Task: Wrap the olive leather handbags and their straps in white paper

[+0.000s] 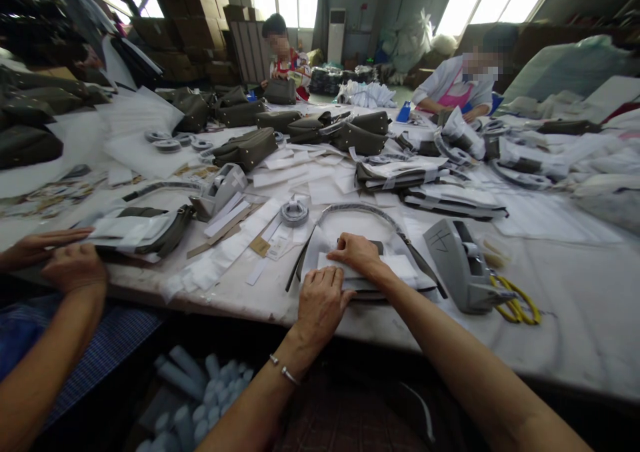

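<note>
A dark olive handbag (431,291) lies flat at the table's front edge, with its wrapped handle (360,208) arched behind it. White sheet padding (407,271) covers its upper side. My left hand (323,299) presses on the near left part of this padding, fingers close together and bent over its edge. Just beyond it, my right hand (356,253) reaches across from the right, thumb and fingers closed on the white sheet. The fingertips of both hands are partly hidden. Right of the bag stands a grey tape dispenser (457,265), beside yellow-handled scissors (517,302).
At left, a co-worker's hands (75,265) work on another wrapped bag (135,229). A second dispenser (220,189), a tape roll (295,212) and paper strips (235,239) lie between. Several bags (245,147) fill the table behind. Two people work across it.
</note>
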`<move>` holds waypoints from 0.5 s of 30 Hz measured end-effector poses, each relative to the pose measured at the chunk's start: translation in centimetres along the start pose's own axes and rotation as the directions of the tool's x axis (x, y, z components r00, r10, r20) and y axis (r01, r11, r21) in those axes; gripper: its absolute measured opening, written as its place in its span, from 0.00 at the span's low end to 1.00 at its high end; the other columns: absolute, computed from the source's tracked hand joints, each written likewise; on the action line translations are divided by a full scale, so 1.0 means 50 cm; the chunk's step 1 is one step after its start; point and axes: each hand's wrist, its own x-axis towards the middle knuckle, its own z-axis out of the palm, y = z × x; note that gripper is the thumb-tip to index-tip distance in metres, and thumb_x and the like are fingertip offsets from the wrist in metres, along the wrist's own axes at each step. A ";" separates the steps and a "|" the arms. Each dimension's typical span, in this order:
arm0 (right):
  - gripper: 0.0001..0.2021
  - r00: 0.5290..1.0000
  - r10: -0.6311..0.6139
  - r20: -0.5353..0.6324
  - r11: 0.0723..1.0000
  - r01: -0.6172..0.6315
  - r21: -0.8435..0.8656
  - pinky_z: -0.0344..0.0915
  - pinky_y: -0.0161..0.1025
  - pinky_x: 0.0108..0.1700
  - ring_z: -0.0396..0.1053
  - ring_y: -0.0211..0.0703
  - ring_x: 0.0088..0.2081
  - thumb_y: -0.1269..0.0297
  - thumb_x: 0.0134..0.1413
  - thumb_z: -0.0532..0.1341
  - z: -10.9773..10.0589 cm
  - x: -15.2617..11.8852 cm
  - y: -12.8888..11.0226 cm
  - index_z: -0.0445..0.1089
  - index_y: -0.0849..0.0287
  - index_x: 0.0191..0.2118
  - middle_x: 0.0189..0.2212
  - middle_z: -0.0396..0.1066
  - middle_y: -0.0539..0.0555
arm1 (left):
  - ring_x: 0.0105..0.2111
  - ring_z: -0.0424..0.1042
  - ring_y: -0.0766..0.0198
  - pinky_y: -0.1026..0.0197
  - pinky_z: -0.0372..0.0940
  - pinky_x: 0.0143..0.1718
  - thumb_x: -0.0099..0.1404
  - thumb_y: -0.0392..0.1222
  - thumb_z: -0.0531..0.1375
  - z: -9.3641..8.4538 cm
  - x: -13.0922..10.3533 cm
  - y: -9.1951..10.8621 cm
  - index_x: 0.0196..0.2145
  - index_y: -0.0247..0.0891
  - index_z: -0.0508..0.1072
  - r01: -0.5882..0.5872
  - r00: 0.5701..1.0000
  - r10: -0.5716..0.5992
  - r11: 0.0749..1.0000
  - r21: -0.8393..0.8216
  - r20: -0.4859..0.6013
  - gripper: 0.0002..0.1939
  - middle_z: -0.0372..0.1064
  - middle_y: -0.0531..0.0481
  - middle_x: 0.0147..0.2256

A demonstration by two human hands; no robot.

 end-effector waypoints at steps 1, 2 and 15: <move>0.15 1.000 0.006 -0.022 1.000 -0.006 0.017 0.58 0.37 0.34 0.71 0.46 0.35 0.51 0.45 0.70 -0.001 0.003 -0.001 0.71 0.56 0.31 0.29 0.75 0.53 | 0.41 0.72 0.52 0.49 0.64 0.45 0.67 0.49 0.61 0.000 0.000 -0.001 0.46 0.37 0.70 0.001 1.000 -0.001 1.000 0.008 0.000 0.15 0.72 0.42 0.41; 0.14 0.999 0.012 -0.044 0.999 -0.010 0.040 0.59 0.36 0.33 0.71 0.45 0.34 0.53 0.47 0.69 -0.003 0.005 -0.002 0.71 0.57 0.31 0.29 0.75 0.53 | 0.41 0.71 0.52 0.50 0.64 0.45 0.66 0.50 0.61 -0.001 0.000 -0.002 0.45 0.38 0.70 0.003 1.000 -0.003 1.000 0.015 -0.002 0.16 0.72 0.43 0.40; 0.15 0.769 0.317 -0.555 0.940 -0.179 0.289 0.66 0.42 0.36 0.73 0.46 0.32 0.51 0.50 0.63 -0.323 -0.225 0.310 0.76 0.58 0.37 0.31 0.77 0.58 | 0.42 0.71 0.51 0.50 0.63 0.45 0.65 0.51 0.63 0.009 -0.004 -0.010 0.48 0.37 0.71 -0.041 0.998 0.041 0.999 0.016 -0.052 0.19 0.73 0.44 0.42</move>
